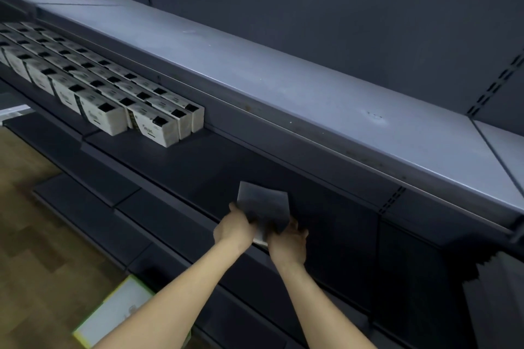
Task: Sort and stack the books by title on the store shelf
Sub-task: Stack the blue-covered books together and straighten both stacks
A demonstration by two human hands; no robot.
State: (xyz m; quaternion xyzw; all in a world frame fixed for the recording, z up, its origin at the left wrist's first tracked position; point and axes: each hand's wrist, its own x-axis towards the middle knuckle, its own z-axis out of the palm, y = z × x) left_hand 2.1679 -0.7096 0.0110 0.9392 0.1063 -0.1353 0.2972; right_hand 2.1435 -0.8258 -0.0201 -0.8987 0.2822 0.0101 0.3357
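Both hands, left hand (pixel 235 225) and right hand (pixel 287 235), grip one dark book (pixel 263 207) from opposite sides at the shelf (pixel 198 156) front edge. It points away from me toward the shelf's back; the white books (pixel 153 125) sit well off along the shelf to my left.

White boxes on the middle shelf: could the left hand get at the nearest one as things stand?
Probably not at once: the left hand grips the dark book together with the right hand. The shelf toward the white boxes looks unobstructed.

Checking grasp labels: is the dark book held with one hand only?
No, both the left hand and the right hand grip the dark book at its near edge.
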